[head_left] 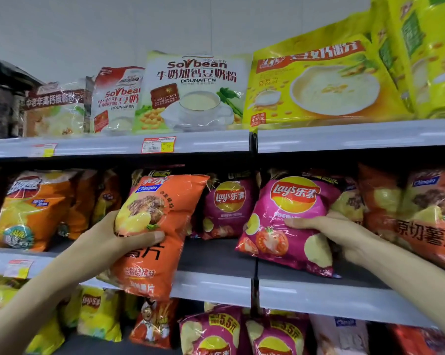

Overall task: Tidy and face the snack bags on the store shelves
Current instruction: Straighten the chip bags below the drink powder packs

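My left hand (106,239) grips an orange chip bag (154,226) in front of the middle shelf (216,285), thumb across its front; the bag tilts and its lower end hangs past the shelf edge. My right hand (339,237) grips a pink Lay's tomato chip bag (290,221) by its right side, thumb on the front. That bag leans left with its bottom over the shelf board. Another pink Lay's bag (226,206) stands upright further back between the two held bags.
Orange chip bags (34,208) stand at the left of the middle shelf, and large orange bags (416,216) at the right. The top shelf holds soybean powder bags (195,90) and yellow bags (326,83). The lower shelf holds yellow and pink Lay's bags (213,334).
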`<state>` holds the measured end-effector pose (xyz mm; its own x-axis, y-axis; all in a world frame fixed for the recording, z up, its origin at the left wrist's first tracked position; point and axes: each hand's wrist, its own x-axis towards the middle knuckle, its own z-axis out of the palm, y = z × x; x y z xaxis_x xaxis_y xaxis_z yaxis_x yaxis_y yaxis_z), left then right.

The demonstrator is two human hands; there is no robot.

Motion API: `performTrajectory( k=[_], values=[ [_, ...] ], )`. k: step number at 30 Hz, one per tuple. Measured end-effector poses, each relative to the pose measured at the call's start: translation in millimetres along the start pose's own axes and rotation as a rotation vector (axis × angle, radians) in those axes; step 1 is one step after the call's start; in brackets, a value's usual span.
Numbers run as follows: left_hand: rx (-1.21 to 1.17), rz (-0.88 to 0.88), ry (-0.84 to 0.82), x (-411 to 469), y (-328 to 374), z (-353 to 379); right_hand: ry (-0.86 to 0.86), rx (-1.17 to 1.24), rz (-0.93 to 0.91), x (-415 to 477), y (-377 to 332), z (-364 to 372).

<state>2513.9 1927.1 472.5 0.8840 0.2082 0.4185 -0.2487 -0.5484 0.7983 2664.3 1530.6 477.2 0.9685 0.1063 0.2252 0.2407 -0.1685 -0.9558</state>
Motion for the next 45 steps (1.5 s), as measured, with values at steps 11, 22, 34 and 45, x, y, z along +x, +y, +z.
performTrajectory(
  k=[11,22,34,45],
  values=[
    [0.021,-0.024,0.1,4,-8,5,-0.133,-0.007,-0.038,21,-5,70],
    [-0.077,0.089,0.107,-8,20,44,-0.175,-0.091,-0.123,75,2,137],
    [0.01,0.112,-0.466,24,100,137,-0.017,0.201,-0.009,-56,10,-6],
    [0.121,0.133,-0.27,82,137,274,0.001,-0.35,-0.094,-65,0,-67]
  ],
)
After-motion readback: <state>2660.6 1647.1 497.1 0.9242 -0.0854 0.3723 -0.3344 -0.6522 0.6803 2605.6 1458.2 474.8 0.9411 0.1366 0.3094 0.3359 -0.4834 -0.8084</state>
